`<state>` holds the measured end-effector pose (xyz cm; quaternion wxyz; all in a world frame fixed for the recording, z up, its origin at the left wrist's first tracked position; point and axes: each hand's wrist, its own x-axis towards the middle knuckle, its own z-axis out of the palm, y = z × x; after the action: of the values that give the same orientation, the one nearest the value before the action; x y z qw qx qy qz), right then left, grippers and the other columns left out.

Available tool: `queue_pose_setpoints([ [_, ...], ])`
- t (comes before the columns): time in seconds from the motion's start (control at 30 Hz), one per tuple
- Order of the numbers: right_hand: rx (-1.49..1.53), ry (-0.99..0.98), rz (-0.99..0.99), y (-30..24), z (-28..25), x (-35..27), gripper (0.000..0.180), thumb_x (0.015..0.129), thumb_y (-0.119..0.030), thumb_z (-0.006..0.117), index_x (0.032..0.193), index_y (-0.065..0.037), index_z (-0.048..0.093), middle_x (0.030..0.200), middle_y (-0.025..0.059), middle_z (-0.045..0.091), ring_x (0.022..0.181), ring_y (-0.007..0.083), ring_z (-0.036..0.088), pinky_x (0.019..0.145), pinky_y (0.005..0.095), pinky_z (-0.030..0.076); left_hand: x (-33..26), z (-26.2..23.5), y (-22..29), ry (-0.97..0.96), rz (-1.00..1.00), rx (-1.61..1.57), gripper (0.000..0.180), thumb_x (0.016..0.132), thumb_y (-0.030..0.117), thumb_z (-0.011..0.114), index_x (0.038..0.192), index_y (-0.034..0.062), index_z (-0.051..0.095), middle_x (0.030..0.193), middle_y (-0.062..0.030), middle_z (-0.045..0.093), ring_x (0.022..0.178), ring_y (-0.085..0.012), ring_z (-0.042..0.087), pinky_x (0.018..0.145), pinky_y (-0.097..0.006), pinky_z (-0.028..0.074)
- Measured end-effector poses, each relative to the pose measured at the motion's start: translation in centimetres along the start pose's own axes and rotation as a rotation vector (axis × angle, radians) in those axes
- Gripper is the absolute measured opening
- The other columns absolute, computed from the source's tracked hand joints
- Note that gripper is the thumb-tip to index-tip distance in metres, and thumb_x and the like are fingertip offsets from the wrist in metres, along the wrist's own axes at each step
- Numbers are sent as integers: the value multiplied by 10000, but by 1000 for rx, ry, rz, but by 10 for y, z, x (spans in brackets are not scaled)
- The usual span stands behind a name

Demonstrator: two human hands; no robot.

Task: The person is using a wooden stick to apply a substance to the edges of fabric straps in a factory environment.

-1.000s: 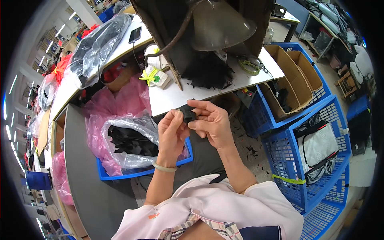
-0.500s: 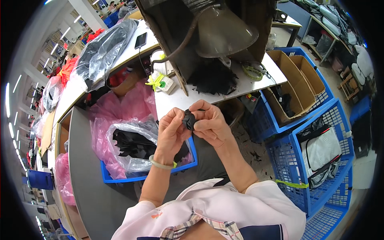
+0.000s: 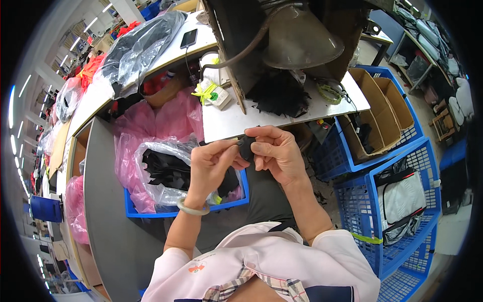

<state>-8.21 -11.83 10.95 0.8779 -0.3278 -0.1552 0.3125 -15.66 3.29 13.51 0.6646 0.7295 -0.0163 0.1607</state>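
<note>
Rows of white ceiling tubes [image 3: 12, 106] glare at far left, and the workshop is bright. Soft, even light falls on the left hand [image 3: 214, 161], right hand [image 3: 276, 151] and white worktop [image 3: 219, 125]; deep shadow fills the cardboard enclosure [image 3: 234, 38] at top centre. Highlights streak the clear plastic sheeting [image 3: 146, 43], upper left. The small black piece [image 3: 246, 147] shows little detail. Fisheye distortion bends straight edges outward; the corners are black.

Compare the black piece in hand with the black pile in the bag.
Pose: the piece is held up between the left hand and right hand; the pile lies in a clear bag.
Size: the piece is small; the pile is far larger.
Shared: both are black.
</note>
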Motion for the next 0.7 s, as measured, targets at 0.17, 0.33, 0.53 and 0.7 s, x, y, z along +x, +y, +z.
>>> queue_pose_setpoints([
  [0.17,47,112,-83,16,3,0,141,756,65,656,878,3,624,704,62,629,431,75,474,389,191,347,-3,-8,-18,203,162,560,89,864,-24,533,811,-53,598,650,-71,626,564,-126,627,528,-234,518],
  [0.33,-16,114,1,15,2,3,176,759,70,653,913,6,597,730,68,633,454,87,499,427,186,385,-8,-9,0,44,-195,-121,112,888,31,548,871,-75,579,686,-115,631,574,-177,642,526,-255,536],
  [0.53,-19,69,-39,17,11,3,178,788,44,651,940,8,564,768,82,638,478,96,526,433,184,429,-10,-6,0,85,-178,-286,119,893,23,538,896,-92,568,720,-141,635,593,-206,656,530,-275,554],
  [0.7,-165,67,-91,19,20,-2,158,795,53,639,929,18,562,746,98,634,477,98,536,422,197,438,-12,-9,-13,191,-98,-112,106,892,10,519,926,-83,559,722,-139,636,562,-189,647,502,-269,549],
])
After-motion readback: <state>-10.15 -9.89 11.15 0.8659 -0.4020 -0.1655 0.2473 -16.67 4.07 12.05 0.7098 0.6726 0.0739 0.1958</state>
